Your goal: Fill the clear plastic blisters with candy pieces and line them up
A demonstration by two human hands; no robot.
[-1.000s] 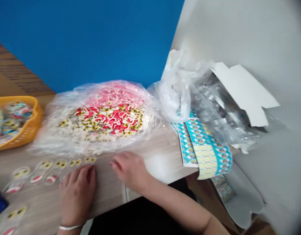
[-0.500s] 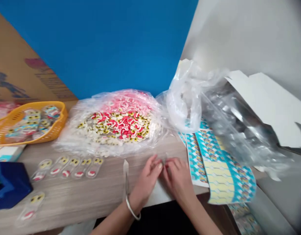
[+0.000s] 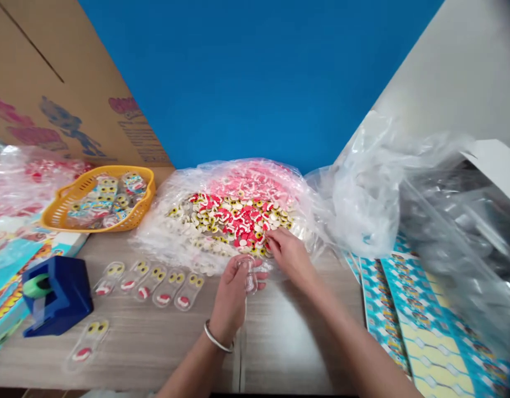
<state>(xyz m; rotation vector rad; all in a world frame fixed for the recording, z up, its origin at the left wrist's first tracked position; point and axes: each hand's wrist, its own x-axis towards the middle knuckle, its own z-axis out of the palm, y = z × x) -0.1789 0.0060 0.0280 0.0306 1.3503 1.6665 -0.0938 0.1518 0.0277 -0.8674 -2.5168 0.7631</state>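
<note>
My left hand (image 3: pixel 233 293) holds a small clear plastic blister tray (image 3: pixel 250 275) upright between thumb and fingers, just in front of a clear plastic bag (image 3: pixel 163 235). The bag lies open on the wood-grain table (image 3: pixel 288 342), heaped with gummy candy eyes and red-and-white mouths (image 3: pixel 234 218). My right hand (image 3: pixel 290 255) rests at the pile's near edge, its fingertips among the candies. Whether those fingers grip a piece is hidden. Several filled blister trays (image 3: pixel 149 284) lie in a row left of my left hand.
A yellow basket (image 3: pixel 99 200) of filled trays stands at the back left, next to a blue tape dispenser (image 3: pixel 58 296) and printed boxes. Cardboard and a blue wall rise behind. Printed blue card sheets (image 3: pixel 420 326) and crumpled plastic bags (image 3: pixel 453 215) fill the right.
Both hands have moved forward from the table's front edge to the bag. My left hand now holds the clear tray up, and my right reaches the candies. The view has swung up and left.
</note>
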